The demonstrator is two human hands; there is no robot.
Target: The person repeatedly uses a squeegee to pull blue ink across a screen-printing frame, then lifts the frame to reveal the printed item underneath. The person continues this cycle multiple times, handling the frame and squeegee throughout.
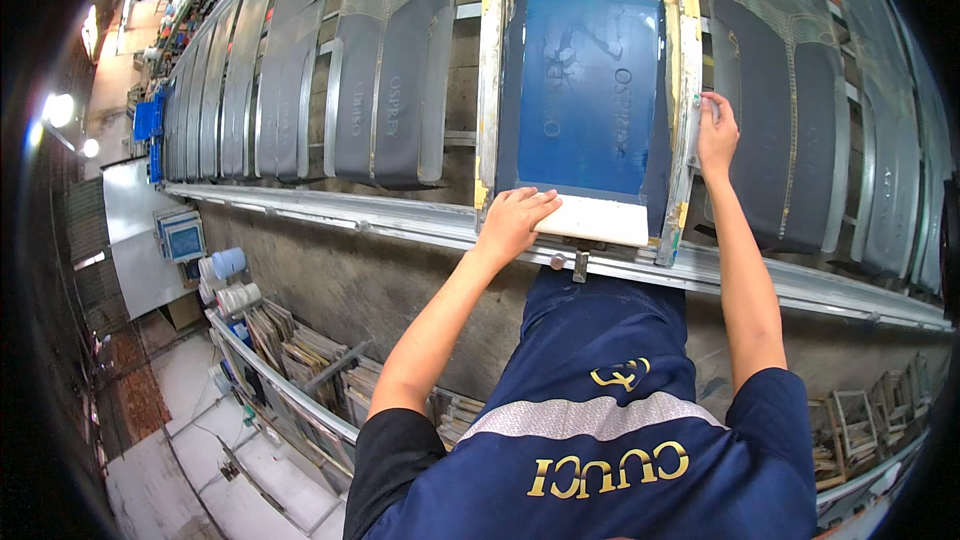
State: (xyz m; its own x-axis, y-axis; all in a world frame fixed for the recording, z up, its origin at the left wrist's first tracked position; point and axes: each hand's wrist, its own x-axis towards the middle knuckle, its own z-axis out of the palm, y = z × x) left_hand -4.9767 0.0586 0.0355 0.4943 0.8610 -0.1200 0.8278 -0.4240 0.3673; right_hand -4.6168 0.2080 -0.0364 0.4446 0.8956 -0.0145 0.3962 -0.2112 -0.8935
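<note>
A screen printing frame (491, 70) with worn, pale edges lies over the dark panels in front of me. Its blue mesh (590, 90) carries lettering and a branching dark mark. Across the near end of the mesh rests a white squeegee (605, 221). My left hand (512, 226) is closed on the squeegee's left end, fingers over its top and thumb side hidden. On the frame's right side, my right hand (718, 138) grips the outer edge with bent fingers.
Dark grey trouser-like fabric panels (390, 90) lie in a row on both sides. A metal rail (400, 225) runs along the near edge. Wooden frames (290, 340) are stacked in a rack at lower left, with more frames (855, 420) at lower right. White tubs (228, 262) stand at left.
</note>
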